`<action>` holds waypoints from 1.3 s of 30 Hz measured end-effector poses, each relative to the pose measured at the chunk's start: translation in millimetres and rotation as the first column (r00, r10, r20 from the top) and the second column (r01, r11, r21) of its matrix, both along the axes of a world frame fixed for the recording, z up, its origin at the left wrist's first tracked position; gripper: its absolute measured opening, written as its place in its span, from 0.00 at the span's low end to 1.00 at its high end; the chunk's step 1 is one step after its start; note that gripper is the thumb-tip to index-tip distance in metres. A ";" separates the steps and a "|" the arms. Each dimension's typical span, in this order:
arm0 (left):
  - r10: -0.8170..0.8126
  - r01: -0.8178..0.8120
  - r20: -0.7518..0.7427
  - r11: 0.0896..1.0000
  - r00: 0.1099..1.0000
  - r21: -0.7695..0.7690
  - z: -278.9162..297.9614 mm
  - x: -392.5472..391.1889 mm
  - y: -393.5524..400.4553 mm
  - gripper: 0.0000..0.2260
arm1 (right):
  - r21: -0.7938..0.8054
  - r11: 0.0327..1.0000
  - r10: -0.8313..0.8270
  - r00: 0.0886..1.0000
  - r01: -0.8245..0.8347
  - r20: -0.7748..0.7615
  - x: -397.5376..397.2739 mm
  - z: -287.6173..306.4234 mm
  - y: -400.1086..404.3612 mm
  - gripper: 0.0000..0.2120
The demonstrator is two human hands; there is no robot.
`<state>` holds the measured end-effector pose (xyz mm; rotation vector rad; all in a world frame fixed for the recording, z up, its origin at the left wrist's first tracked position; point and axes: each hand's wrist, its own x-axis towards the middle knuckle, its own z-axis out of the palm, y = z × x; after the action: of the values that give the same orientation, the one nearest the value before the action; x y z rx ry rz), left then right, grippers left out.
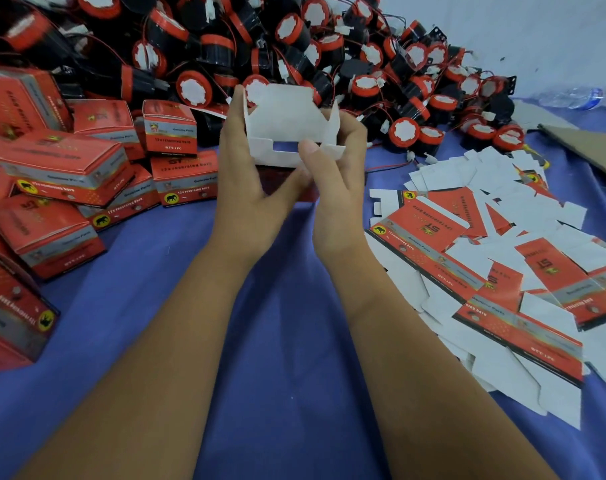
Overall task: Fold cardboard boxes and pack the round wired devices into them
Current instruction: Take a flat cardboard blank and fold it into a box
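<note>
Red boxes [69, 174], folded and closed, sit in a heap on my left, on the blue cloth [277, 341]. Next comes my left hand [246, 174]. Its fingers are curled round the left side of the box I am folding [284, 123], with the thumb up along that edge. The box is up in the air between my two hands, just in front of the big pile. Its white inside faces me and its flaps stick up. Its long side runs from left to right, from one hand to the other. My right hand [332, 174] holds the right end, and its thumb pushes on the low front flap. Both hands are on the box, so neither one is closer.

Behind the box lies the pile of round wired devices [329, 57], black with red rims. It is past my fingers, a bit farther away from me. I think I must finish the flaps first, then reach forward for one. On my right lie the flat boxes [485, 254], not folded yet, spread over the cloth.
</note>
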<state>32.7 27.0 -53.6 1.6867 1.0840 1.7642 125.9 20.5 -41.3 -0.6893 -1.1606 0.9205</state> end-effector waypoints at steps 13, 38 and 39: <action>-0.020 0.112 0.320 0.955 0.947 -0.273 -3.7 -4.7 6.7 0.11 | -0.179 0.981 -0.062 0.993 0.079 0.097 2.5 -13.6 18.6 0.11; -0.010 0.050 0.179 0.974 0.984 -0.221 -7.3 -2.6 9.9 0.17 | -0.362 0.916 0.110 0.977 -0.170 -0.183 -2.0 -15.3 21.3 0.21; -0.002 0.044 0.179 0.972 0.984 -0.229 -7.8 -2.7 10.5 0.18 | -0.374 0.907 0.094 0.959 -0.193 -0.267 -1.3 -15.0 22.9 0.23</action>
<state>30.0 37.5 -61.3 1.3696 1.1362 1.6646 124.6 43.4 -56.3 -0.7957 -0.8181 1.3520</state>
